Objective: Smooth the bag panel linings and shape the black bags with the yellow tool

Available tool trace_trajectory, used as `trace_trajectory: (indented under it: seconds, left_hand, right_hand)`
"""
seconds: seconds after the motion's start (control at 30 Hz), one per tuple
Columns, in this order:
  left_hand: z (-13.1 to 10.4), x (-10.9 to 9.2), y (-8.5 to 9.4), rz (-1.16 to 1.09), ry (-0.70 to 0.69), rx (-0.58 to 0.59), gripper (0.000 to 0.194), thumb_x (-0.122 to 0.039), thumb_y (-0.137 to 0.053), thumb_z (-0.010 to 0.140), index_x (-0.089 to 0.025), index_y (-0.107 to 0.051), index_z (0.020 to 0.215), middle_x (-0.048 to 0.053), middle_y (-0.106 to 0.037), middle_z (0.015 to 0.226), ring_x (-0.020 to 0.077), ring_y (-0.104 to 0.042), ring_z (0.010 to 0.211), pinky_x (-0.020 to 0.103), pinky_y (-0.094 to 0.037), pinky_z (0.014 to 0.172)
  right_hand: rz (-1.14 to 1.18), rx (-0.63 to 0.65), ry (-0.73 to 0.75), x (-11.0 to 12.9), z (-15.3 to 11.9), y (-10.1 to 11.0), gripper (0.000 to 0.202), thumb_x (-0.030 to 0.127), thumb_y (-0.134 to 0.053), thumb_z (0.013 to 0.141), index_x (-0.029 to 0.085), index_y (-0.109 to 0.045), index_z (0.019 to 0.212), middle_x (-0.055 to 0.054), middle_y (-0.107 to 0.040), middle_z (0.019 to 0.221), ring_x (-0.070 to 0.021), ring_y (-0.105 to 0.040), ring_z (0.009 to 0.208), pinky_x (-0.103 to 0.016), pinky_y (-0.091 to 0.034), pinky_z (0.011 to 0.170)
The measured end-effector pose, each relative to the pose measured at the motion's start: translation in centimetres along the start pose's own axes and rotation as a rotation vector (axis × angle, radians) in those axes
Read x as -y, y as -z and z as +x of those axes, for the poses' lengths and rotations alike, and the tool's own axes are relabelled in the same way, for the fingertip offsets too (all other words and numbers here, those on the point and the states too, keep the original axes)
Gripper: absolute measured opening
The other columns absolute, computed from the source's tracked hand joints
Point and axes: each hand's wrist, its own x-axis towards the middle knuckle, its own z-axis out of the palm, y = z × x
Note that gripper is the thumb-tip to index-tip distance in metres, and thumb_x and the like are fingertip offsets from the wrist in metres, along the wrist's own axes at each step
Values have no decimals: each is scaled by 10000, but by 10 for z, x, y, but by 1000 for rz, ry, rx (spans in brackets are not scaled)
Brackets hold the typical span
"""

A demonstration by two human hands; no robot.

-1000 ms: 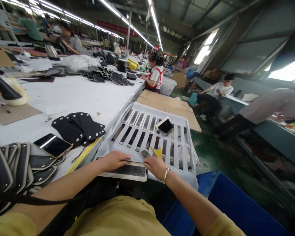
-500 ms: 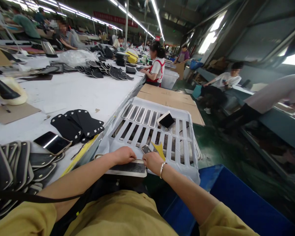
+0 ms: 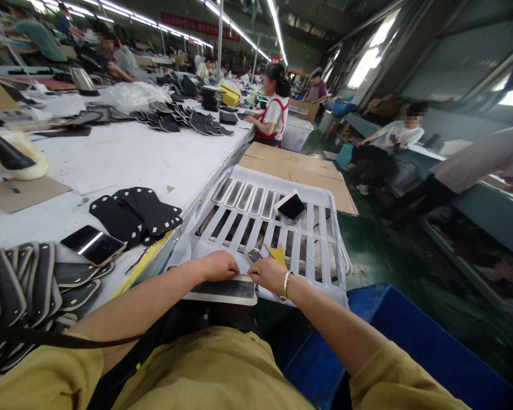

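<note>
A dark flat piece with a pale border (image 3: 222,291) lies at the near edge of the white slatted rack (image 3: 256,228), close to my body. My left hand (image 3: 219,266) pinches its far edge with closed fingers. Close beside it, my right hand (image 3: 267,273), with a bracelet at the wrist, pinches the same edge near the right corner. The fingertips hide what lies between them. Just beyond my right hand are a small grey piece with metal studs (image 3: 253,255) and a yellow scrap (image 3: 277,254). Several pale-bordered strips (image 3: 244,196) stand in a row on the rack.
On the white table (image 3: 123,154) at left lie black pieces (image 3: 134,213), a phone (image 3: 93,245) and a stack of grey pieces (image 3: 19,285). A small dark-topped block (image 3: 291,206) sits on the rack. Cardboard (image 3: 299,171) lies behind, a blue bin (image 3: 393,341) at right. Other people work farther off.
My hands stay at the far edge of the dark piece, shifting only slightly. The view has moved a little. Nothing is let go.
</note>
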Motion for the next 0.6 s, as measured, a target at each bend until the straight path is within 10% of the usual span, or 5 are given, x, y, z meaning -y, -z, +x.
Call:
trace_trajectory:
  seconds: [0.6]
  left_hand:
    - [-1, 6, -9, -12, -56, -23, 309, -187, -536, 796, -226, -685, 1065, 25, -713, 977, 164, -643, 858, 195, -425, 740]
  right_hand:
    - [11, -40, 3, -3, 0, -8, 204, 186, -516, 811, 198, -715, 849, -31, -701, 810, -158, -602, 757, -237, -395, 667]
